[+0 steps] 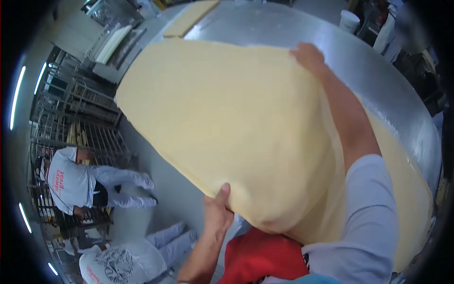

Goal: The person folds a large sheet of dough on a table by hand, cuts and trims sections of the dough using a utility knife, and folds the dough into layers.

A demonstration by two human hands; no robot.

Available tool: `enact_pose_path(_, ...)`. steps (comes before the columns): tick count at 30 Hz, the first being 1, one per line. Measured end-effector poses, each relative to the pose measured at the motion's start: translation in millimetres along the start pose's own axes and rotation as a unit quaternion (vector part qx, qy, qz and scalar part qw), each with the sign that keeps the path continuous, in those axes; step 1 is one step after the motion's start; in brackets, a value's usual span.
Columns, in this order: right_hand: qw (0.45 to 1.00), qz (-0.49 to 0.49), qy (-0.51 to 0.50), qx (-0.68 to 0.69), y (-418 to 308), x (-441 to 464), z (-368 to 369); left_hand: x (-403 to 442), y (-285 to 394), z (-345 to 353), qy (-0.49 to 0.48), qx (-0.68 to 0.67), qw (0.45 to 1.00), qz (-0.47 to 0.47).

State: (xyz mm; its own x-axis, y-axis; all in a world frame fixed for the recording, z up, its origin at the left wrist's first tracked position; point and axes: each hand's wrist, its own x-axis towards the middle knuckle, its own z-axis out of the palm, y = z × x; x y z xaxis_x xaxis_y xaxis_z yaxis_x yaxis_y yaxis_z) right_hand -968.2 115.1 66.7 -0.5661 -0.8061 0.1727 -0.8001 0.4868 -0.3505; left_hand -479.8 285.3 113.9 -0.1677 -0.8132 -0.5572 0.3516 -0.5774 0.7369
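A large pale-yellow sheet of dough (213, 109) spans the middle of the view, lying over a metal table and folding back on itself toward the right. At its near lower edge my left hand (218, 213) grips the sheet, thumb on top and fingers hidden beneath. My right hand (309, 56) holds the far edge at the upper right, its fingers curled round the dough. Between my hands the sheet bulges close to my red apron (262, 255). More dough (402, 189) extends under and beyond my right arm.
The metal table (373, 71) curves round the far side, with a flat rectangular slab (191, 19) on it. Two people in light shirts (73, 180) are at the left near metal racks (90, 99). A white bucket (349, 21) stands beyond the table.
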Motion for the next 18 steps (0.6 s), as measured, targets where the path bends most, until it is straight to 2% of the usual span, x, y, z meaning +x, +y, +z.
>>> enact_pose_path(3,0.999,0.026,-0.029,-0.025,16.5,-8.9,4.9,20.2,-9.1,-22.8,-0.04,0.036,0.998,-0.012)
enact_pose_path(5,0.993,0.063,-0.077,-0.057,34.6,-34.6,28.4,24.7,-29.8,-44.0,-0.016,0.083,0.993,-0.08)
enact_pose_path(8,0.992,0.069,-0.084,-0.064,40.2,-58.9,18.4,29.6,-33.7,-41.7,-0.022,0.028,0.992,-0.121)
enact_pose_path(12,0.987,0.056,-0.091,-0.119,45.6,-64.4,24.9,29.9,-43.5,-38.5,-0.023,0.04,0.993,-0.106)
enact_pose_path(14,0.985,-0.126,0.081,-0.081,37.9,-52.1,57.8,37.4,-45.5,-21.9,-0.004,0.059,0.994,-0.087)
enact_pose_path(16,0.979,-0.192,-0.043,-0.055,1.1,-33.6,57.4,54.6,-45.8,-7.3,-0.011,0.062,0.996,-0.07)
enact_pose_path(18,0.98,-0.168,-0.079,-0.079,6.4,-22.2,57.0,57.3,-49.8,-4.8,-0.008,0.063,0.996,-0.057)
